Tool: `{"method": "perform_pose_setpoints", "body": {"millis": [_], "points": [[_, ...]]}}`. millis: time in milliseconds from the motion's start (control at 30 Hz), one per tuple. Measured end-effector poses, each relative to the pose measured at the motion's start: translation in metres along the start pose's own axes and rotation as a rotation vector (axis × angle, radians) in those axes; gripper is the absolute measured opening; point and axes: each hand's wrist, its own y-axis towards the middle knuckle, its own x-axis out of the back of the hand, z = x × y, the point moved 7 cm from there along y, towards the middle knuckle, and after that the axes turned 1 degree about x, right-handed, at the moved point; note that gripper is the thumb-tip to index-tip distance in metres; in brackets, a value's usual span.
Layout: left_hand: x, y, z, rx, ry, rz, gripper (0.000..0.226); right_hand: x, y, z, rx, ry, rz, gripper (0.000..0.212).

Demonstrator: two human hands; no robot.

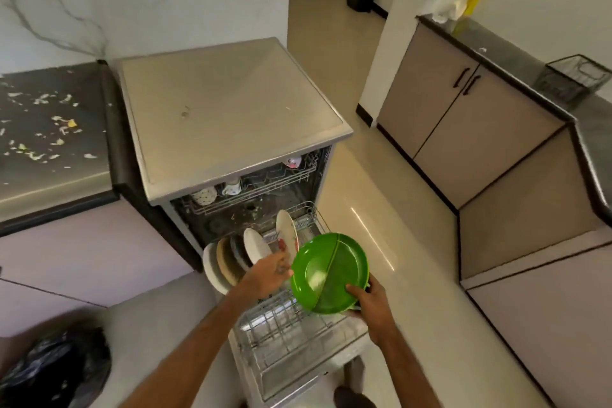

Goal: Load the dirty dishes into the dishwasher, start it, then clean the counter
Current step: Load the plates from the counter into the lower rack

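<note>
Closest to the camera, the pulled-out lower rack (284, 334) shows free tines. Just above it the right grip (371, 305) clasps the green plate (331, 272) at its lower rim, thumb on the face. The left grip (268, 275) reaches the plate's left rim, fingers blurred, so I cannot tell whether it pinches. The plate looks plastic: probably light, stiff, slick if greasy, and best held by the rim. Beyond stand other plates (238, 258), then cups (212, 195) in the upper rack (281, 175). Scraps (63, 122) litter the bench (49, 175).
</note>
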Motion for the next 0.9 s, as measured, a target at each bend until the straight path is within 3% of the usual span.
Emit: {"method": "perform_pose_setpoints", "body": {"millis": [100,300,433,567,900], "points": [[-0.012,0.03,-0.006,-0.004,0.089,-0.047,0.057,0.017,0.058,0.017,0.04,-0.091,0.009,0.034],[-0.04,0.093,-0.01,0.177,0.016,-0.191,0.062,0.039,0.182,0.047,0.195,-0.457,0.11,0.039],[-0.062,0.147,-0.009,0.236,0.008,-0.245,0.064,0.021,0.262,0.057,0.298,-0.683,0.279,0.06],[-0.082,0.21,0.022,0.237,0.049,-0.269,0.07,-0.013,0.335,0.035,0.331,-0.87,0.338,0.07],[-0.118,0.332,0.131,0.339,0.131,-0.424,0.082,-0.114,0.46,-0.04,0.513,-1.042,0.347,0.071]]}}
